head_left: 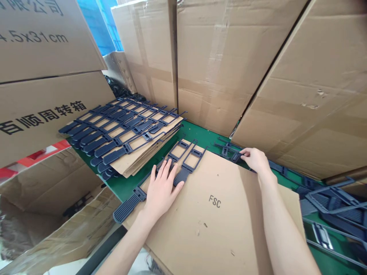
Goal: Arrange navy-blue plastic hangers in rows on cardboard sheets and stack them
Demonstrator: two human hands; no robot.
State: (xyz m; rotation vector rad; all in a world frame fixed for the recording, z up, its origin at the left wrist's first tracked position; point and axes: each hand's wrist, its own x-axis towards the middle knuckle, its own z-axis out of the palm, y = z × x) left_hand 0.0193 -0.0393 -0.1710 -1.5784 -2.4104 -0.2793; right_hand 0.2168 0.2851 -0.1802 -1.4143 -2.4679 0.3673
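The left hand [162, 189] lies flat, pinning two dark plastic strips [177, 168] onto the cardboard sheet [218, 214], the right hand [255, 159] pinches another strip [229, 151] just beyond, while a filled stack [123, 130] lies left.

The flat left hand [161, 190] hides the middle of one dark grey plastic handle strip [127, 207]. The brown cardboard sheet marked FSC [218, 214] is cut off by the bottom edge.

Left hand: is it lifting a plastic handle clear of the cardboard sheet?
No, the left hand lies flat, pressing dark plastic handles down onto the cardboard sheet.
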